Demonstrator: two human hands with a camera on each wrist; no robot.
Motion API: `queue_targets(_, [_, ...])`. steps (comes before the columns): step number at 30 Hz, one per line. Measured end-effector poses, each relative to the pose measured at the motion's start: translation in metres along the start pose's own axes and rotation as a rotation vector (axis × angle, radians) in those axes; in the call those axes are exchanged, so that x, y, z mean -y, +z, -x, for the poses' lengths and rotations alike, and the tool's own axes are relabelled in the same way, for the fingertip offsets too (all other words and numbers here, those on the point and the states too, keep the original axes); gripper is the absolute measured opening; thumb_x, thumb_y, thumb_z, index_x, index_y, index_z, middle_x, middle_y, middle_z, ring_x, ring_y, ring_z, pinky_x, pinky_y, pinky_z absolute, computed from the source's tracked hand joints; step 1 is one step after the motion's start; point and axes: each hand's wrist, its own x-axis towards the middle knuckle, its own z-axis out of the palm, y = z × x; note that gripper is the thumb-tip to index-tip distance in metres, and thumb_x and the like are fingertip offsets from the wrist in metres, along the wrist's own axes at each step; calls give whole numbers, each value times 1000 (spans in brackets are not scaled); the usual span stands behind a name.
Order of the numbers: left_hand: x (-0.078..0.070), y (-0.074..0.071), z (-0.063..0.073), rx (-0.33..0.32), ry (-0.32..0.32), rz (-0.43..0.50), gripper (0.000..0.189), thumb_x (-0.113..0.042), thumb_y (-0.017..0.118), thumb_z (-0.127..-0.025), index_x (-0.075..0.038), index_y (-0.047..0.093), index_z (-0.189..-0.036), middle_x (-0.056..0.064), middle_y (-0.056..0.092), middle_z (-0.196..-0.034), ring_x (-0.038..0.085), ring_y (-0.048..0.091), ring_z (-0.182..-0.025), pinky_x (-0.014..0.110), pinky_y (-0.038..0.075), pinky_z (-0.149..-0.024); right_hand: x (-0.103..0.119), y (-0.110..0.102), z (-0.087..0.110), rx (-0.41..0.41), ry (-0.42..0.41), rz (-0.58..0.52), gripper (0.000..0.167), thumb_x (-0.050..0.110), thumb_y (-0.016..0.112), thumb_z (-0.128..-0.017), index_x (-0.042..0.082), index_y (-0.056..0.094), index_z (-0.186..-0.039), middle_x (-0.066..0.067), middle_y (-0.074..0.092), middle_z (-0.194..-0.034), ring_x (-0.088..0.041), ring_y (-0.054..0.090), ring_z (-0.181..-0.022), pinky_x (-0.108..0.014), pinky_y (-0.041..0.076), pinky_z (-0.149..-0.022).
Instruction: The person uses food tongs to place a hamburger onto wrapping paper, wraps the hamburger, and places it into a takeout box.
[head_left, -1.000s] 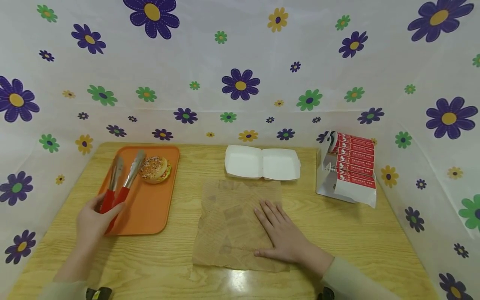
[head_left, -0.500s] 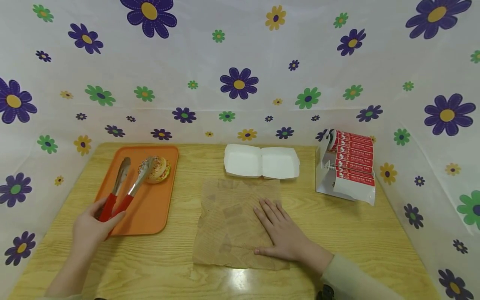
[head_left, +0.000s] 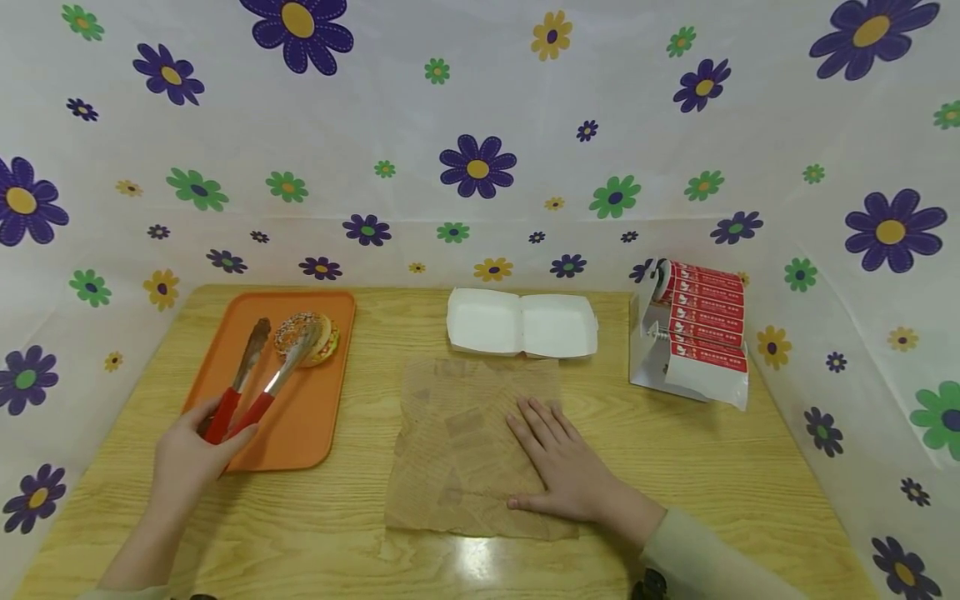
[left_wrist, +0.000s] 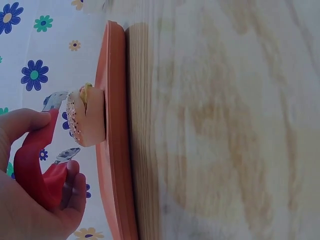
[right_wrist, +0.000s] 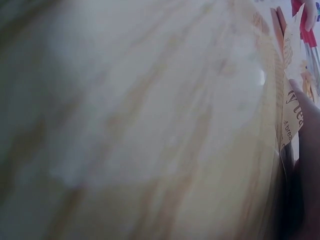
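My left hand (head_left: 191, 454) grips red-handled metal tongs (head_left: 255, 406) by their handles, over the orange tray (head_left: 300, 433). The two arms of the tongs are spread apart. In the head view one metal tip overlaps the sesame-topped burger (head_left: 288, 327) on the tray, while the other is to its left. From the left wrist view, the tips stand around the top side of the burger (left_wrist: 90, 122); whether they touch it I cannot tell. My right hand (head_left: 566, 475) lies flat with fingers spread on a sheet of brown printed paper (head_left: 457, 458).
An unfolded white box (head_left: 558, 325) sits behind the paper. To the right at the back stands a dispenser with a roll of red-and-white labels (head_left: 705, 321). A flowered cloth (head_left: 405, 108) rises around the back and sides of the wooden table (head_left: 675, 467).
My left hand has shifted the tongs to the right and opened their arms wider, so one tip now overlaps the burger. The right hand stays on the paper.
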Motion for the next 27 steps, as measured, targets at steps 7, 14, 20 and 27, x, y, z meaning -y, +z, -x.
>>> queue_targets(7, [1, 3, -3, 0, 24, -19, 77, -31, 81, -93, 9, 50, -151, 36, 63, -134, 44, 63, -109, 12, 45, -65, -1, 2, 0, -20, -11, 10, 116, 91, 34, -92, 7, 17, -171, -21, 11, -178, -39, 13, -166, -62, 18, -132])
queue_targets(14, [1, 3, -7, 34, -1, -55, 79, -34, 80, -94, 9, 49, -152, 37, 62, -136, 46, 64, -111, 18, 46, -69, 1, -1, 0, 2, -1, 3, 115, 88, 42, -93, 8, 16, -171, -20, 8, -179, -38, 10, -167, -62, 15, -133])
queue_targets(20, [1, 6, -9, 22, 13, -72, 78, -38, 79, -94, 8, 51, -151, 36, 65, -133, 45, 66, -108, 24, 48, -71, 1, -1, 0, 8, -1, -2, 115, 89, 41, -93, 8, 15, -171, -20, 6, -179, -38, 8, -167, -61, 14, -133])
queue_targets(27, [2, 6, -8, 1, -4, -29, 75, -36, 81, -94, 9, 55, -147, 36, 65, -133, 44, 64, -107, 15, 44, -65, 1, -2, 0, 10, 3, -21, 116, 89, 41, -92, 8, 15, -171, -19, 6, -179, -38, 8, -167, -62, 13, -133])
